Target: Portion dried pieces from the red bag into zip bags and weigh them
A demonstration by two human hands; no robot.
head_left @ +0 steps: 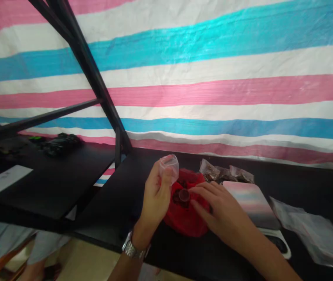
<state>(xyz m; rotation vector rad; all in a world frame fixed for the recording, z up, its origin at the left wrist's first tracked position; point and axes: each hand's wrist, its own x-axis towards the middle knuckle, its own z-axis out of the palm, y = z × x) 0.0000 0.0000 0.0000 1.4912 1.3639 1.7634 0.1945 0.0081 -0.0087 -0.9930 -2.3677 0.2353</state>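
The left hand [156, 195] is raised above the black tabletop [119, 210], a metal watch [133, 249] on its wrist. Its grip is closed: thumb and fingers pinch a small clear bag [169, 166] by its lower edge, so the bag stands up from the fingertips, just above and left of the red bag [184, 218].

The red bag lies open on the tabletop between the two hands. Dark round pieces [178, 195] show in its mouth. The right hand [223, 212] reaches in from the right, its fingers spread over the red bag. Its grip is narrow, the fingertips closing on one dark round piece [184, 194] at the bag's mouth, just below the clear bag.

Behind the red bag lie two small filled packets [225, 172]. Right of it sits a scale [254, 205] with a shiny plate, and further right a pile of empty clear bags [315, 234]. Left of the red bag a black frame [96, 84] rises before a striped tarp [213, 89].
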